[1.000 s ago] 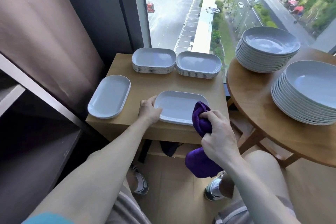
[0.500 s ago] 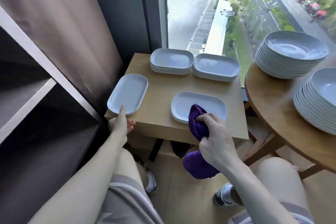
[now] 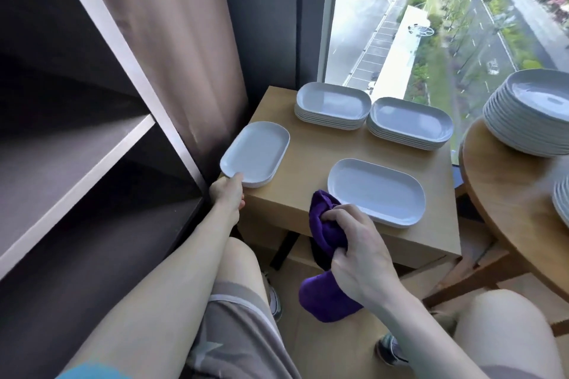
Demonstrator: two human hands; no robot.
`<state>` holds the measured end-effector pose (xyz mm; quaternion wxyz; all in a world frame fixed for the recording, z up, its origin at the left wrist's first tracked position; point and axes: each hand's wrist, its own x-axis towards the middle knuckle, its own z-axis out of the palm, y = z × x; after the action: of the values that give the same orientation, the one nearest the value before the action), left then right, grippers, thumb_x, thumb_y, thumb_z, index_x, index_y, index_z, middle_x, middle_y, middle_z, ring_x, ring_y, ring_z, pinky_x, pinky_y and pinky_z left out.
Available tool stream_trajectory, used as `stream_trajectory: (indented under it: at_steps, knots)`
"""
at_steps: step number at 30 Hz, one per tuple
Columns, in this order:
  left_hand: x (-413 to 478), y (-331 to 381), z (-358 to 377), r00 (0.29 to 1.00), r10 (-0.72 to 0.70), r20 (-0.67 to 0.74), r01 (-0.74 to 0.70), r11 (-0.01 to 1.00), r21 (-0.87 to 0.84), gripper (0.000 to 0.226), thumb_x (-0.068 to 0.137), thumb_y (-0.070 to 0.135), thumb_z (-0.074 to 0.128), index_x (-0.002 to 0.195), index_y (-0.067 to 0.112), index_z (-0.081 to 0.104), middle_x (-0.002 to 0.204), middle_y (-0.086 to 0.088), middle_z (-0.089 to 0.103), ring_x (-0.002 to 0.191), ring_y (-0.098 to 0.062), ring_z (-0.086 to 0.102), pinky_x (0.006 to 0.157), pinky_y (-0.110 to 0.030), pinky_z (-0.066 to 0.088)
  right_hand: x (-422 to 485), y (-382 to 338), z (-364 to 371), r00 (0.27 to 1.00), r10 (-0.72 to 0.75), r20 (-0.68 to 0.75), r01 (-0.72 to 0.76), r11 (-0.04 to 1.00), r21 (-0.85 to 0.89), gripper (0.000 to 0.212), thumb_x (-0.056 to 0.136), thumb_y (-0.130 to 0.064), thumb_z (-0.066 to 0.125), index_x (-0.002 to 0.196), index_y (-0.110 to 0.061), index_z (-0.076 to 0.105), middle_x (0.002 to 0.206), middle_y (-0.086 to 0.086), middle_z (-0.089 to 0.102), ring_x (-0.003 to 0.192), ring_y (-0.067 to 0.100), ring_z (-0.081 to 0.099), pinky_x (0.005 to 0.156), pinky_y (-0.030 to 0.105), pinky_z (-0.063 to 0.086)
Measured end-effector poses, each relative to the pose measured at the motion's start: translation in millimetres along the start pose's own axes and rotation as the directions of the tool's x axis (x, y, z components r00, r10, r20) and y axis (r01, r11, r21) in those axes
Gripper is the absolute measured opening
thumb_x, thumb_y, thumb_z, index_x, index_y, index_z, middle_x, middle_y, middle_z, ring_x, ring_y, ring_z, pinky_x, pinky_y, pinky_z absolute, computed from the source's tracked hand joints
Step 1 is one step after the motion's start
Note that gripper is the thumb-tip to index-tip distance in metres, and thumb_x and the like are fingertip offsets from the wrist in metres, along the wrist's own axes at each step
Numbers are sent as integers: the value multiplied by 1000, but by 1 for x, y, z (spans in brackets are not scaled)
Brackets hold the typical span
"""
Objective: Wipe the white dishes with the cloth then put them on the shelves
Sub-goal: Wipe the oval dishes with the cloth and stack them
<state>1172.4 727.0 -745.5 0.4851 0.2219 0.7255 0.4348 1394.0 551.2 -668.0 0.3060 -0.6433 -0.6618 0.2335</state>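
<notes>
Dishes lie white and oblong across the square wooden table (image 3: 311,163); I see the left hand (image 3: 228,192) pinching the near rim of the oblong dish (image 3: 255,152) at the table's left edge, thumb on top, just beside the shelves (image 3: 77,160); the right hand (image 3: 354,251) is closed round the bunched purple cloth (image 3: 326,224) at the front edge, its lower end hanging below the table; a single dish (image 3: 377,191) lies flat near the front edge, close to the cloth; two stacks (image 3: 334,104) line the far edge by the window; round plates (image 3: 529,114) are piled on the round table (image 3: 492,209) to the right.
</notes>
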Motion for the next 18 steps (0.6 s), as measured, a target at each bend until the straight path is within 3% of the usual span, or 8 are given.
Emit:
stream_trajectory:
  at_steps: [2, 7, 10, 14, 18]
  knots:
    - [-4, 5, -1, 999, 32, -5, -32, 998, -48, 9, 89, 20, 62, 83, 16, 66, 71, 1, 51, 60, -16, 45, 49, -25, 37, -1, -1, 0, 1000, -7, 1, 7, 1000, 1, 55, 67, 1, 48, 114, -22, 63, 116, -15, 55, 110, 13, 48, 95, 30, 45]
    - [-22, 23, -3, 995, 101, -22, -103, 963, -249, 10, 91, 14, 63, 82, 14, 67, 92, -5, 74, 84, -19, 74, 65, -28, 55, -1, -2, -2, 1000, -9, -21, 9, 1000, 3, 57, 68, 10, 52, 114, -22, 64, 113, -16, 55, 108, 12, 48, 93, 31, 46]
    - [-35, 32, -8, 995, 94, -21, -95, 918, -385, 5, 91, 9, 67, 87, 9, 64, 95, -9, 74, 79, -20, 73, 68, -27, 59, -3, -3, -7, 999, 0, -36, 0, 1000, 8, 57, 69, 11, 53, 115, -21, 64, 113, -14, 55, 107, 14, 50, 92, 31, 47]
    - [-56, 32, -27, 989, 52, 140, 43, 801, -597, 9, 94, 4, 61, 102, 8, 65, 103, -11, 67, 91, -25, 67, 72, -30, 61, -9, -4, -16, 998, 5, -68, -3, 999, 39, 55, 65, 6, 48, 111, -21, 65, 110, -16, 55, 105, 15, 52, 86, 23, 44]
    - [-79, 17, -57, 944, 47, 326, 210, 679, -704, 33, 90, 6, 56, 122, 10, 63, 125, -14, 63, 111, -29, 66, 85, -41, 60, -17, -9, -25, 992, 24, -122, -13, 995, 97, 55, 61, -3, 41, 107, -22, 66, 106, -19, 56, 100, 8, 53, 80, 13, 39]
